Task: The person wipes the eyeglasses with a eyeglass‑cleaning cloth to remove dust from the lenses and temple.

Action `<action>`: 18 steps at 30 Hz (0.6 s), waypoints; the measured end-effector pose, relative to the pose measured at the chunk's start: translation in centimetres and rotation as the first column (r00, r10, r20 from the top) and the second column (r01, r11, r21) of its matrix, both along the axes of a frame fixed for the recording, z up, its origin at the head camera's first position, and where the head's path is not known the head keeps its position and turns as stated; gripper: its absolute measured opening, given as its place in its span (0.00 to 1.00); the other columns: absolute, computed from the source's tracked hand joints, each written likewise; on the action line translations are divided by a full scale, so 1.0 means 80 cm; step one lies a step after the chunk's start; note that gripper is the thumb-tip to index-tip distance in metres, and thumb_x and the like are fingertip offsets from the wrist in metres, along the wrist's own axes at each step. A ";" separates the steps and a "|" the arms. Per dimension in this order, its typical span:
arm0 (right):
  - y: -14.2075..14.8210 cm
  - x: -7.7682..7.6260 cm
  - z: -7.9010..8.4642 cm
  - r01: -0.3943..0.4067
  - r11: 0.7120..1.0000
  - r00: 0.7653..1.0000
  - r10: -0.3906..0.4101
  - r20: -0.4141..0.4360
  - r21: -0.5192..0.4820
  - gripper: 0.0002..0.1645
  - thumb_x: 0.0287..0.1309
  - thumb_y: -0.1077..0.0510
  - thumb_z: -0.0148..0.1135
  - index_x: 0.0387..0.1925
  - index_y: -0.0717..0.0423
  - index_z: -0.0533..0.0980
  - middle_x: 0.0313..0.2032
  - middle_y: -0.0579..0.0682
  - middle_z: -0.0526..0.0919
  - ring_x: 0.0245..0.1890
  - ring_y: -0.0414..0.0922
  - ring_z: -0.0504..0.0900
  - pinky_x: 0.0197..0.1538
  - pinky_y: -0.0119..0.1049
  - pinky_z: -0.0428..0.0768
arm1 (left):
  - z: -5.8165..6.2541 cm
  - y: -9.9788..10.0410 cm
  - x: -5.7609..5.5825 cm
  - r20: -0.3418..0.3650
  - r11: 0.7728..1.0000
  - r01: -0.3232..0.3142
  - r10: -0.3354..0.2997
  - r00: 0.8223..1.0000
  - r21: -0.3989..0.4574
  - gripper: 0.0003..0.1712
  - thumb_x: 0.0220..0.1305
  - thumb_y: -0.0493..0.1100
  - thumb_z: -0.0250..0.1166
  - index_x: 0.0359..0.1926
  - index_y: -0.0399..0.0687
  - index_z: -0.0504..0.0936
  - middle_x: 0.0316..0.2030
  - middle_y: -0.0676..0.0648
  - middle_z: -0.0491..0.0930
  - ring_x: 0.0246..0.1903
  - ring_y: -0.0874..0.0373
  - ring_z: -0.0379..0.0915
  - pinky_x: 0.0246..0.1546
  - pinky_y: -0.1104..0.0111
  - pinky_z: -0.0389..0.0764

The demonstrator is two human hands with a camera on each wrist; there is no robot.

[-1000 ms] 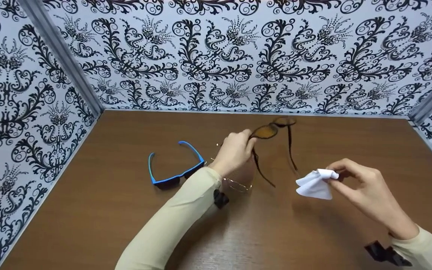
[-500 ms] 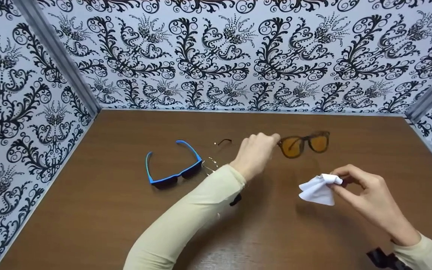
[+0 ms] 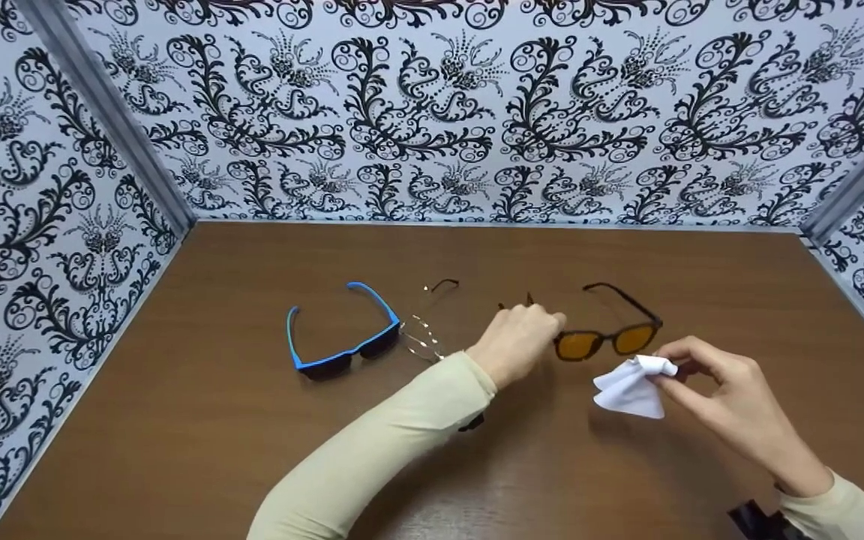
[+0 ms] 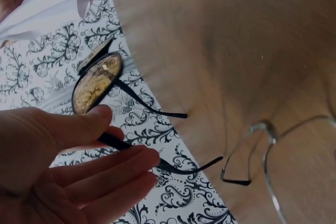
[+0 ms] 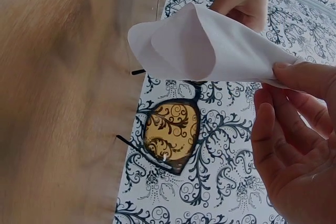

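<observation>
My left hand (image 3: 518,341) pinches one temple of dark-framed glasses with amber lenses (image 3: 634,340), near the hinge. In the left wrist view the temple (image 4: 114,141) runs between thumb and fingers, and both temples are unfolded. The lenses face toward me in the head view. Over to the right, my right hand (image 3: 724,397) pinches a white cloth (image 3: 633,388) by one bunched corner between thumb and fingertips. Its loose folds hang just in front of the amber lenses. In the right wrist view the cloth (image 5: 184,45) covers part of the glasses, leaving one amber lens (image 5: 172,129) showing.
Blue-framed sunglasses (image 3: 349,356) with dark lenses lie unfolded on the brown table (image 3: 199,465), left of my left forearm. Beside them are thin wire-rimmed glasses (image 3: 421,337), partly hidden by the sleeve. Patterned black-and-white walls (image 3: 432,112) close off the back and sides.
The left hand has carried the amber glasses to the right and toward me, turning their lenses my way. The right hand stays nearly in place with the cloth.
</observation>
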State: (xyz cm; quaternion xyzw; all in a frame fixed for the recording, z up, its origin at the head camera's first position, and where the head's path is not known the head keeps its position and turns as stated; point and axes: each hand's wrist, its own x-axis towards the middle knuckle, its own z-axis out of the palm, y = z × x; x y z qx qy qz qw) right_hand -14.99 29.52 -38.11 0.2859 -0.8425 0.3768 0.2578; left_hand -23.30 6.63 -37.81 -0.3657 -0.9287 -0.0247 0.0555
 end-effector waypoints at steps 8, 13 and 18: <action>-0.001 -0.001 -0.005 -0.008 1.000 1.000 0.008 0.006 -0.004 0.26 0.29 0.85 0.70 0.33 0.61 0.79 0.29 0.46 0.82 0.27 0.34 0.77 0.32 0.21 0.74 | -0.014 0.009 0.008 -0.029 0.996 -0.009 0.006 1.000 -0.088 0.10 0.63 0.34 0.64 0.43 0.51 0.84 0.36 0.47 0.83 0.35 0.54 0.81 0.29 0.67 0.83; -0.003 -0.002 -0.008 -0.019 1.000 1.000 0.019 0.011 -0.015 0.26 0.29 0.85 0.69 0.33 0.61 0.80 0.29 0.46 0.82 0.26 0.35 0.77 0.31 0.22 0.74 | -0.022 0.013 0.011 -0.039 0.989 -0.015 0.009 0.999 -0.148 0.10 0.64 0.36 0.64 0.44 0.53 0.83 0.37 0.48 0.82 0.35 0.56 0.80 0.28 0.67 0.82; -0.009 -0.006 -0.012 -0.040 0.999 0.999 0.040 0.022 -0.016 0.26 0.31 0.85 0.69 0.33 0.60 0.79 0.29 0.46 0.82 0.26 0.36 0.77 0.31 0.22 0.75 | -0.029 0.014 0.012 -0.079 0.988 -0.008 -0.004 0.997 -0.153 0.08 0.64 0.37 0.64 0.40 0.54 0.84 0.35 0.51 0.83 0.32 0.56 0.81 0.25 0.67 0.82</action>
